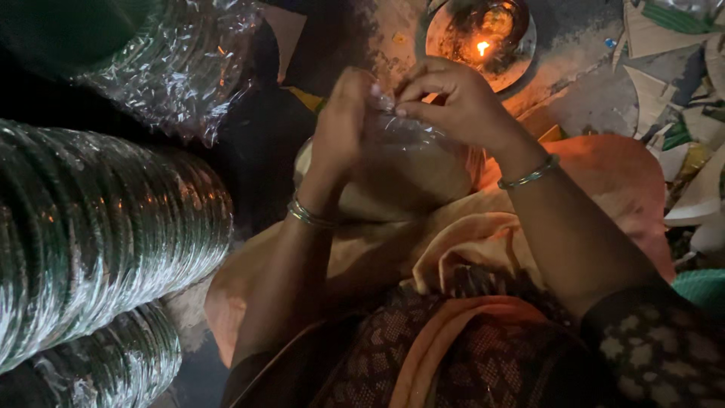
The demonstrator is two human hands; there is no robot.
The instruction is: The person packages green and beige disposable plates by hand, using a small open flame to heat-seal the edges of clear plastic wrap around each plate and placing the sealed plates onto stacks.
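My left hand (343, 121) and my right hand (453, 102) meet at the top of a clear plastic packet (411, 166) that wraps a pale roll. Both hands pinch the crinkled plastic at its upper end, fingertips close together. The packet rests on orange cloth (483, 234) over my lap. A thin bangle circles each wrist. The plastic between my fingers is partly hidden by the fingers themselves.
Long wrapped stacks of green bangles (98, 234) lie at the left, with another (174, 60) at top left. A small lamp with a burning flame (482, 47) sits on a metal dish just beyond my hands. Cardboard scraps (672, 98) litter the floor at right.
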